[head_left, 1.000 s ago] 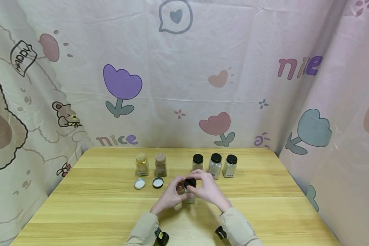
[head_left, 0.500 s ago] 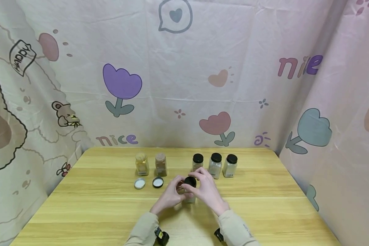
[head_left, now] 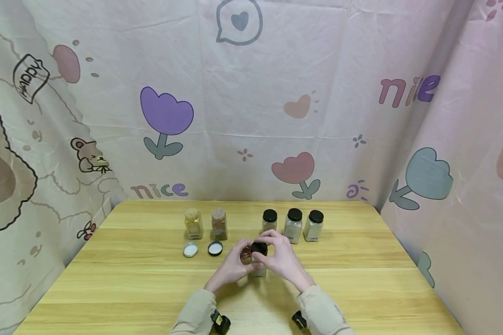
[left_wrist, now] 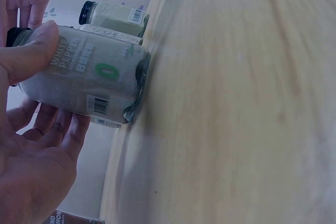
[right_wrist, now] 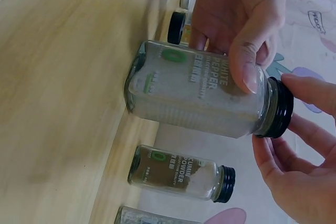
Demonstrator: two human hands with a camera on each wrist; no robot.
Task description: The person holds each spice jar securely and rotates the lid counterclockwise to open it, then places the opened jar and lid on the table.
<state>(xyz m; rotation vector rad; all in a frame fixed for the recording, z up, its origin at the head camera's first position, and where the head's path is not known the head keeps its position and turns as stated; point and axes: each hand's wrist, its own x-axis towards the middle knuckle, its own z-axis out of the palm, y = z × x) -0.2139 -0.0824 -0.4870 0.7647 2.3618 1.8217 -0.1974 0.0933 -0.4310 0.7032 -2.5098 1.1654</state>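
A glass jar labelled white pepper stands on the table near its middle, holding a pale powder. Around its body the left hand has its fingers and thumb, seen also in the left wrist view. At the jar's top, the right hand grips the black lid between thumb and fingers. The lid sits on the jar's neck. In the head view the hands cover much of the jar.
Behind the right hand stand a cumin powder jar and two black-lidded jars. Toward the back left are two uncapped jars, with a silver lid and a black lid lying before them.
The right hand shifts and turns slightly about the lid, its fingers lifting a little and then coming back down. The left hand and the jar stay in place.
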